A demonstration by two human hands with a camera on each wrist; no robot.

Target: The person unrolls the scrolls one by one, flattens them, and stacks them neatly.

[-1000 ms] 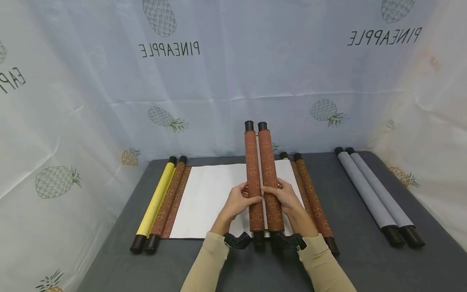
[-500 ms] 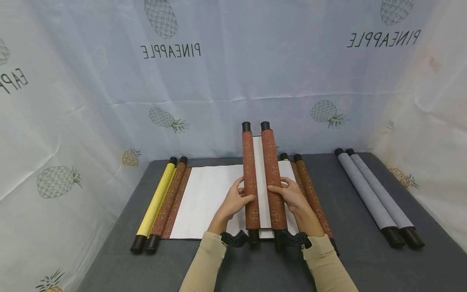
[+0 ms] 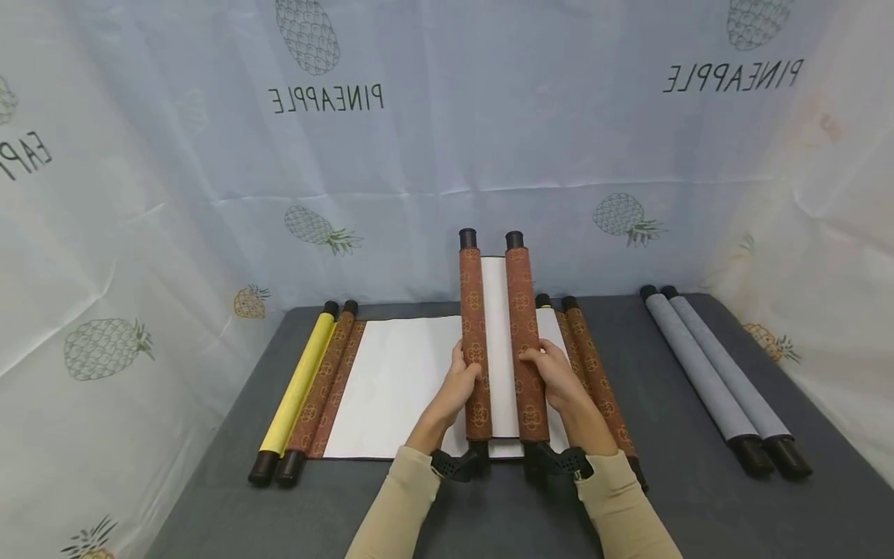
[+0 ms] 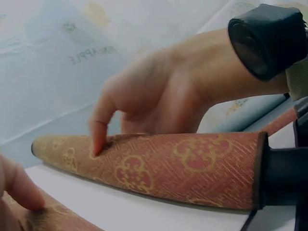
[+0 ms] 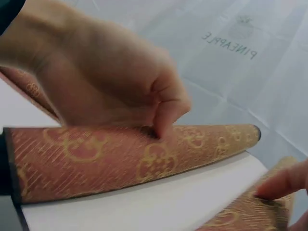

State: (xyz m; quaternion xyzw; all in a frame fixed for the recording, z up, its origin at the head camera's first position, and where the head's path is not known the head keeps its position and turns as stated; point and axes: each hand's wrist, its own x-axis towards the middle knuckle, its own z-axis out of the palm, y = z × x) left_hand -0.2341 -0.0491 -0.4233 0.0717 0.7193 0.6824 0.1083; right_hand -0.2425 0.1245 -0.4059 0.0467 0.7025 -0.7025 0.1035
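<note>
My left hand (image 3: 452, 386) and right hand (image 3: 561, 380) hold a partly opened scroll above the table. It has two rolls in reddish-brown cloth with gold flower patterns and black end knobs. The left hand grips the left roll (image 3: 475, 310), the right hand the right roll (image 3: 521, 310). Between them shows a strip of white paper (image 3: 499, 349). In the left wrist view the right thumb presses the right roll (image 4: 192, 159), and my left thumb (image 4: 21, 187) shows at the lower left. The right wrist view has the left hand (image 5: 110, 72) on the left roll (image 5: 115, 159).
Beneath lies a larger spread scroll with white paper (image 3: 398, 380) and brown rolls (image 3: 602, 380) at its sides. A yellow roll (image 3: 300, 380) lies at its left. Two grey rolls (image 3: 698, 365) lie at the right of the dark table (image 3: 670, 481). A white pineapple-print curtain (image 3: 447, 140) hangs behind.
The two rolls have moved apart, left roll leftward and right roll rightward. The white paper strip between them has widened from a thin line. Things on the table have stayed put.
</note>
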